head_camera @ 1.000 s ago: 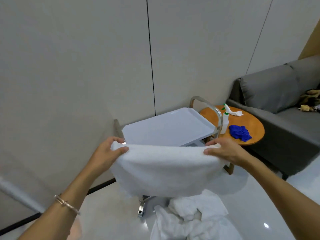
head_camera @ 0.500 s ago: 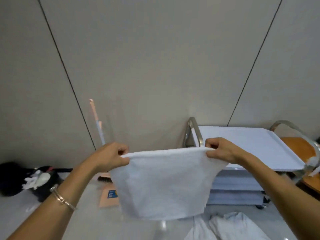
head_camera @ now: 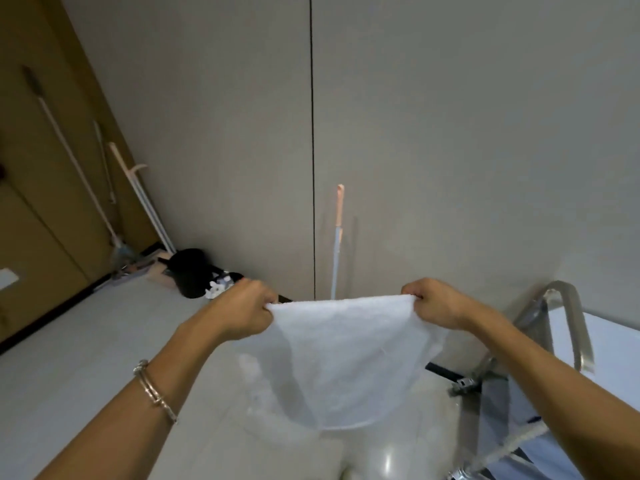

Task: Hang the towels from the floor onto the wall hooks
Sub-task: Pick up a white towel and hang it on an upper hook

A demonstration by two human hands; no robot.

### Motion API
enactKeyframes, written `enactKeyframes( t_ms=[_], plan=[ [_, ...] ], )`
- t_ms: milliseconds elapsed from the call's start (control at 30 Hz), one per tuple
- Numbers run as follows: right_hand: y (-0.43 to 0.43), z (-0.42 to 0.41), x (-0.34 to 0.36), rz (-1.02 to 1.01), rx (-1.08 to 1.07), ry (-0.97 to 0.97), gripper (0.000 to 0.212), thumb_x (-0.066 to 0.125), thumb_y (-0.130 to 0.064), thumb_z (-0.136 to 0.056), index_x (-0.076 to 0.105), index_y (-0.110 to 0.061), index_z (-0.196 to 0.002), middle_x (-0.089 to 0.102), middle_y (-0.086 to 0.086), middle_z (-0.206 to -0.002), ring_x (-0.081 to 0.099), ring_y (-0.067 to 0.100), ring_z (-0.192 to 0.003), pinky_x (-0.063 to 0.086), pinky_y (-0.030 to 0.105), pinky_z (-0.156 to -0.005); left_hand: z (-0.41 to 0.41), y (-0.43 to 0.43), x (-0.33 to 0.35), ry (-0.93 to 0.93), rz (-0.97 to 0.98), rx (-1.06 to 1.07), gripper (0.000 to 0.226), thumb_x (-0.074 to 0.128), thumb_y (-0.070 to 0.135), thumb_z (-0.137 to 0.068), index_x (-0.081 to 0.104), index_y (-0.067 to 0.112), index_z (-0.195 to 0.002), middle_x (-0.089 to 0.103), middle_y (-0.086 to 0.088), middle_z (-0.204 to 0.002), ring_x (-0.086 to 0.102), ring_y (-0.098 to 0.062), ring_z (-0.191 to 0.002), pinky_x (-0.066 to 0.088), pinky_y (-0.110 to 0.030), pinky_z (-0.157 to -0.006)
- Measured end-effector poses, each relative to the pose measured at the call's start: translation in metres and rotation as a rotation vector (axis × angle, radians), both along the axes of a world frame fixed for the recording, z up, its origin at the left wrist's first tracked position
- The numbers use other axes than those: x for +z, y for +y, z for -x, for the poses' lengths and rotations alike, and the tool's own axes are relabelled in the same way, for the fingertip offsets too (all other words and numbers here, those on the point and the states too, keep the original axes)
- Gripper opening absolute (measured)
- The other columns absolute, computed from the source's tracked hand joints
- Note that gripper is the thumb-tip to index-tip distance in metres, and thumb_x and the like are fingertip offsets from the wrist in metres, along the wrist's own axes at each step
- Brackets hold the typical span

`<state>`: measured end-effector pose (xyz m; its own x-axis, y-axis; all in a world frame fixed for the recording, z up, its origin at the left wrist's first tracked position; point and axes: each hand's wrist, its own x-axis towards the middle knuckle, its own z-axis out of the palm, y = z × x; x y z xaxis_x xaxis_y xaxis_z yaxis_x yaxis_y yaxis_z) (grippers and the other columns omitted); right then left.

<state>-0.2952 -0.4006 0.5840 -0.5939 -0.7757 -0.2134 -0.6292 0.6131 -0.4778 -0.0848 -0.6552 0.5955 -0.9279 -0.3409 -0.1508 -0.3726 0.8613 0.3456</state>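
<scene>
A white towel (head_camera: pixel 341 358) hangs stretched in front of me at chest height. My left hand (head_camera: pixel 242 315) grips its top left corner and my right hand (head_camera: pixel 434 304) grips its top right corner, both with curled fingers. The towel's lower edge hangs free above the pale floor. Behind it stands a beige panelled wall (head_camera: pixel 450 133); no hooks show on it in this view. The other towels on the floor are out of view.
A metal cart (head_camera: pixel 568 341) with a curved handle stands at the right. A thin pole (head_camera: pixel 337 237) leans on the wall behind the towel. Mops and brooms (head_camera: pixel 138 195) lean in the left corner by a black bin (head_camera: pixel 190 271) and a brown door.
The view has swung left: the cart has slid to the right edge, the sofa, round table and floor towels have left view, and the corner with mops has appeared. Both hands still hold the towel.
</scene>
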Motion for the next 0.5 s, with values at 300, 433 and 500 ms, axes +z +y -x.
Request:
enactKeyframes(
  t_ms=[300, 433, 500],
  plan=[
    [-0.124, 0.058, -0.002, 0.174, 0.199, -0.215, 0.033, 0.068, -0.048, -0.082, 0.063, -0.016, -0.074, 0.062, -0.009, -0.074, 0.055, 0.003, -0.067, 0.041, 0.017, -0.063, 0.017, -0.057, 0.007, 0.120, -0.082, 0.308, 0.030, 0.043, 0.006, -0.085, 0.053, 0.024, -0.063, 0.057, -0.001, -0.070, 0.055, -0.022, -0.070, 0.035, -0.026, -0.056],
    [-0.165, 0.087, 0.001, 0.161, 0.343, -0.156, 0.031, 0.068, -0.043, -0.084, 0.053, -0.020, -0.069, 0.052, -0.008, -0.067, 0.047, 0.004, -0.062, 0.036, 0.020, -0.058, 0.025, -0.068, 0.015, 0.132, -0.127, 0.365, 0.021, 0.050, 0.034, -0.089, 0.062, 0.025, -0.075, 0.064, -0.002, -0.078, 0.059, -0.021, -0.075, 0.038, -0.027, -0.059],
    [-0.184, 0.097, 0.004, 0.196, 0.392, -0.156, 0.032, 0.067, -0.041, -0.084, 0.049, -0.021, -0.067, 0.048, -0.009, -0.064, 0.043, 0.000, -0.058, 0.034, 0.018, -0.056, 0.027, -0.072, 0.018, 0.131, -0.145, 0.405, 0.017, 0.061, 0.042, -0.087, 0.063, 0.029, -0.076, 0.064, 0.005, -0.079, 0.058, -0.011, -0.073, 0.041, -0.026, -0.060]
  ],
)
